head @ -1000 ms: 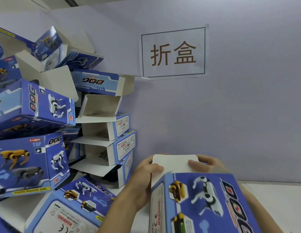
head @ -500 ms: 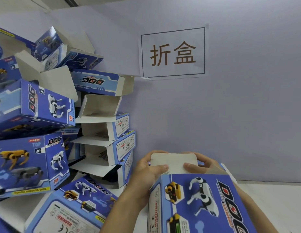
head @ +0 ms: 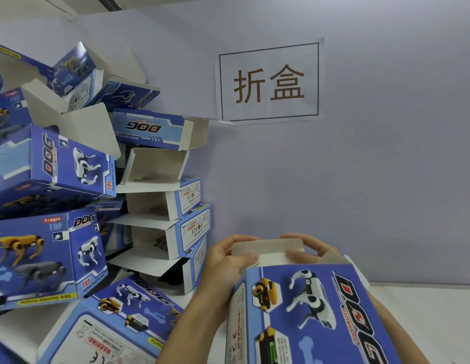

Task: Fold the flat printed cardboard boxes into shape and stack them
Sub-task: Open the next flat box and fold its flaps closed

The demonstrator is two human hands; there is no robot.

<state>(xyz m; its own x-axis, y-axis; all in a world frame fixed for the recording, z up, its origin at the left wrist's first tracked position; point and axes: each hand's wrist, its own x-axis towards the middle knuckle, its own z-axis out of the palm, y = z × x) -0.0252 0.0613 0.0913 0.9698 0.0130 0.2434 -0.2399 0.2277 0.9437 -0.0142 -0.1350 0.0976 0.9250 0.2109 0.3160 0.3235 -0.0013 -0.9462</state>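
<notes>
I hold a blue printed cardboard box point(head: 307, 313) with robot-dog pictures at the lower right, opened into shape, its far end towards the wall. Its plain end flap point(head: 270, 252) stands at that far end, bent down towards the opening. My left hand point(head: 226, 261) grips the box's left far corner, thumb on the flap. My right hand point(head: 307, 248) holds the right far corner with fingers over the flap's top edge and thumb on its face. A pile of folded boxes point(head: 79, 206) of the same print fills the left.
The pile leans against the pale wall and reaches above head height, many boxes with end flaps hanging open. One box point(head: 110, 327) lies on the white table point(head: 425, 311) just left of my left forearm. A paper sign point(head: 269, 82) hangs on the wall.
The end flap has been pressed further down towards the box opening. Both hands have closed in on it, and the box has shifted slightly left and nearer.
</notes>
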